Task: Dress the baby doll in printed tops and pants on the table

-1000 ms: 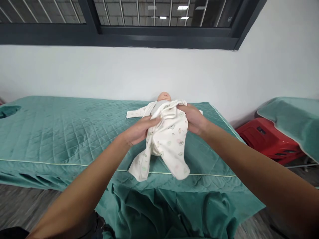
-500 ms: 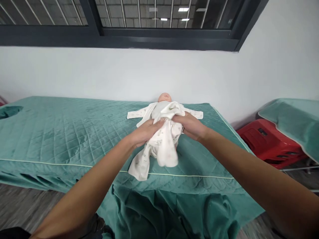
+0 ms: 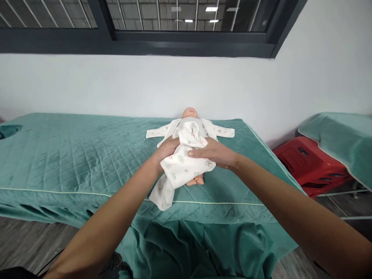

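Note:
A baby doll [image 3: 190, 112] lies on its back on a green quilted bed [image 3: 72, 151], head toward the wall and feet toward me. A white patterned baby top [image 3: 225, 131] is spread beneath it, sleeves stretched out to both sides. Over the doll's body I hold a bunched white printed baby garment [image 3: 186, 164], which looks like small trousers. My left hand [image 3: 168, 149] grips its left side, fingers partly hidden by the cloth. My right hand [image 3: 213, 151] pinches the right side with the thumb on top. One end of the garment hangs toward the bed's front edge.
Behind the bed is a white wall with a dark-framed barred window [image 3: 186, 44]. A red plastic object [image 3: 310, 162] sits at the right, partly under another green-covered surface [image 3: 343, 135]. Green cloth drapes down the bed's front.
My hands have turned and regathered the garment; its hanging middle part has been lifted and spread sideways. The doll's feet now show below it. The camera view has shifted slightly.

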Action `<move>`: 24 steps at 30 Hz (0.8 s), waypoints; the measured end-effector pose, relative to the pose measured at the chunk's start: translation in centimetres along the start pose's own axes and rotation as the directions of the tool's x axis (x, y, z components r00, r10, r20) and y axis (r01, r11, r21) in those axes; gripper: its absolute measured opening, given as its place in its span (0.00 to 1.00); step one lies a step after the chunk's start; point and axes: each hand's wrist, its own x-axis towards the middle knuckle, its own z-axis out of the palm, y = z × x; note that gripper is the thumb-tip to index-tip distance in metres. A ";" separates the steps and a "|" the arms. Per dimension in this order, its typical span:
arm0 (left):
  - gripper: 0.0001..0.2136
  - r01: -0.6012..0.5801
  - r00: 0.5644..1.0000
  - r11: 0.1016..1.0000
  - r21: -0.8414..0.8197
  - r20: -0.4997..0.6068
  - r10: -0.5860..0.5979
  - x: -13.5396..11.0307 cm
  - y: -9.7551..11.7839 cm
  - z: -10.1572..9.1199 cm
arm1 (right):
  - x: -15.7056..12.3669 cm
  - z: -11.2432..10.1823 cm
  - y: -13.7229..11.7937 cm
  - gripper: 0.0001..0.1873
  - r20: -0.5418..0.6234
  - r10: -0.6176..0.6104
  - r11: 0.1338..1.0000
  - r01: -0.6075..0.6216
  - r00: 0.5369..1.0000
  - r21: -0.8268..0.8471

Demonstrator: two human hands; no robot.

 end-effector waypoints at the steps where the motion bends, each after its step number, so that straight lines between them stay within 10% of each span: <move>1: 0.18 0.032 0.999 0.999 -0.027 0.007 -0.032 0.0 0.0 0.2 | 0.1 -0.3 0.1 0.21 -0.050 -0.012 1.000 0.012 0.999 -0.011; 6: 0.22 0.159 0.986 0.984 -0.078 0.066 -0.154 -0.1 -0.5 0.1 | 1.0 -2.1 1.3 0.20 -0.280 -0.139 0.984 0.164 0.950 0.067; 15: 0.19 0.097 0.992 0.995 -0.005 0.085 -0.097 0.2 -1.0 -0.5 | 1.2 -2.5 2.4 0.16 -0.210 -0.122 0.913 0.193 0.970 0.360; 24: 0.21 0.021 0.999 0.973 -0.232 0.048 -0.010 0.8 -1.4 -0.8 | 0.6 -1.9 2.5 0.21 -0.150 -0.082 0.957 0.120 0.985 0.263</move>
